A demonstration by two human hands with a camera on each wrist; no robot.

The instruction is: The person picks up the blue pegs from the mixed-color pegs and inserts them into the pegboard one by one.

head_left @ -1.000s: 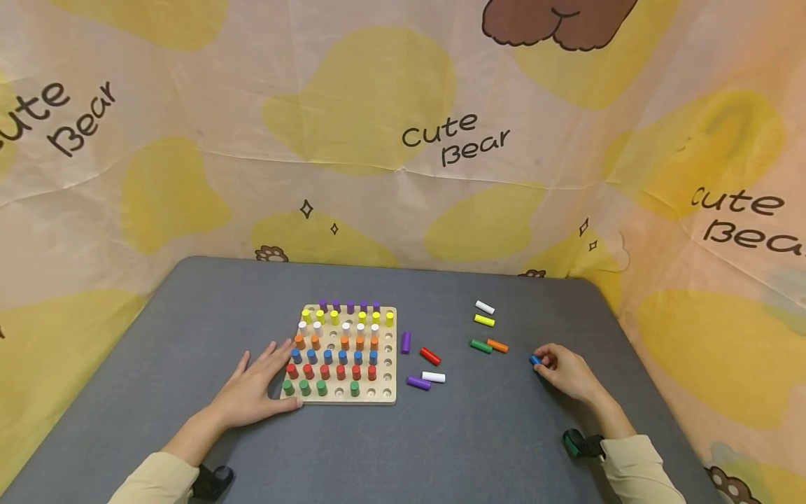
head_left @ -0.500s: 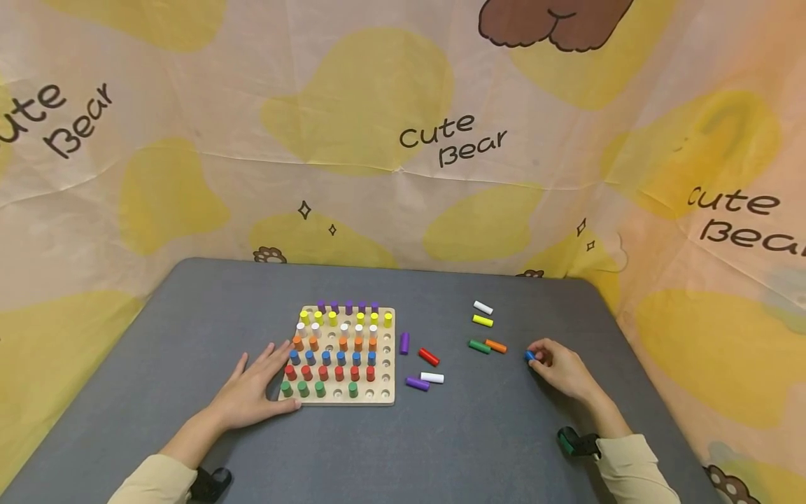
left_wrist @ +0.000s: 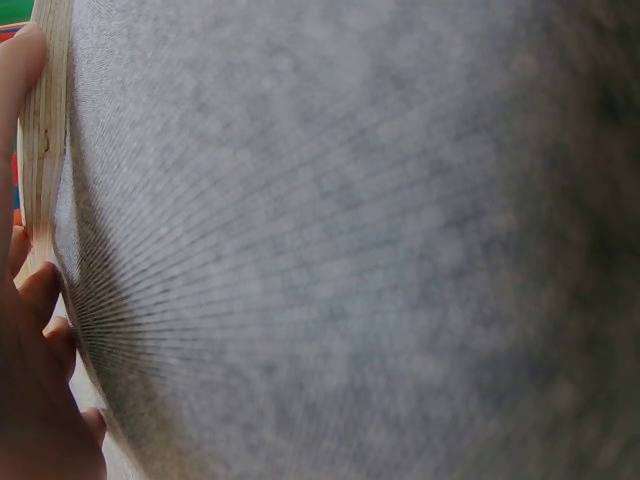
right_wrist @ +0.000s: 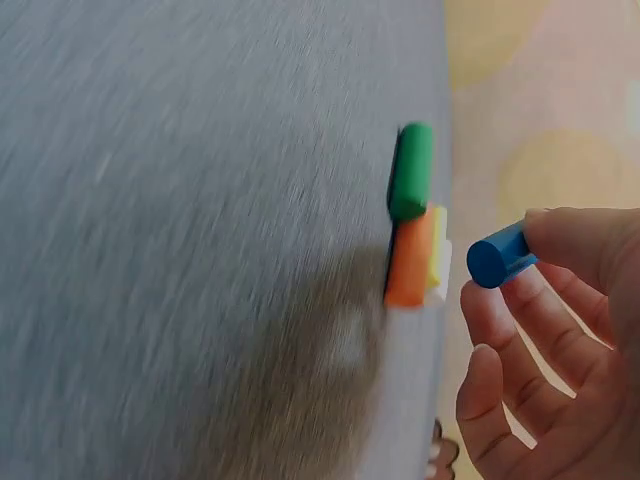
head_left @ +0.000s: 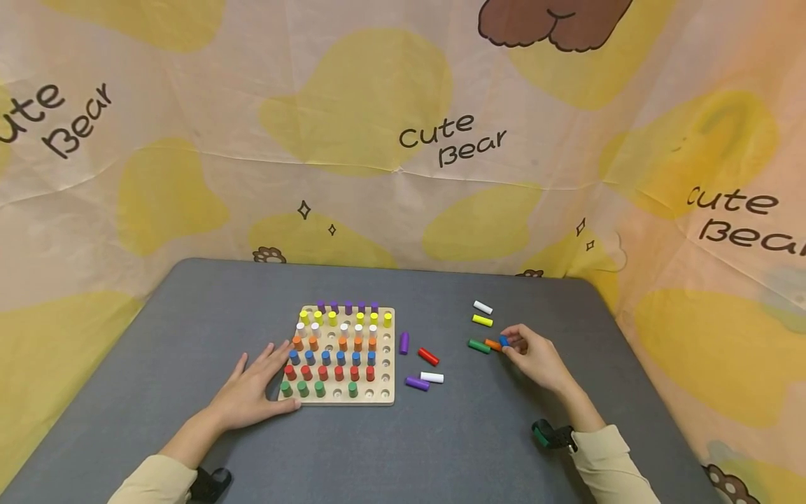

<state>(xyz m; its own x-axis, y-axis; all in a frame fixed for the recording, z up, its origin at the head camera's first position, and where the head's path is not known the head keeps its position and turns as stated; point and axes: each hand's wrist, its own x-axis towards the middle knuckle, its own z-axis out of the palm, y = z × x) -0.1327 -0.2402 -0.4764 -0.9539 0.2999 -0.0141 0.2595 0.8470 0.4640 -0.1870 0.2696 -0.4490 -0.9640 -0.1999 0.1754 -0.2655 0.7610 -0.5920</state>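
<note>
My right hand point(head_left: 538, 358) pinches a blue peg point(right_wrist: 500, 256) between thumb and fingers, above the table in the right wrist view. Just left of it lie an orange peg point(head_left: 493, 345) and a green peg point(head_left: 478, 346). My left hand point(head_left: 247, 392) rests with spread fingers against the left edge of a wooden pegboard point(head_left: 392, 392), thumb at its near corner. Upright pegs fill most holes, in rows of green, red, blue, orange, white, yellow and purple. Several holes stand bare, mainly in the right column. The left wrist view shows the thumb on the board's wooden edge point(left_wrist: 45, 130).
Between board and right hand lie two purple pegs point(head_left: 404, 343), a red peg point(head_left: 428, 357) and a white peg point(head_left: 432, 378). Farther back are a yellow peg point(head_left: 482, 320) and another white peg point(head_left: 483, 307). A patterned cloth point(head_left: 352, 105) hangs behind the grey table point(head_left: 466, 448).
My right hand has lifted the blue peg off the right side of the table and carried it left, close to the orange peg. The left hand stays against the board.
</note>
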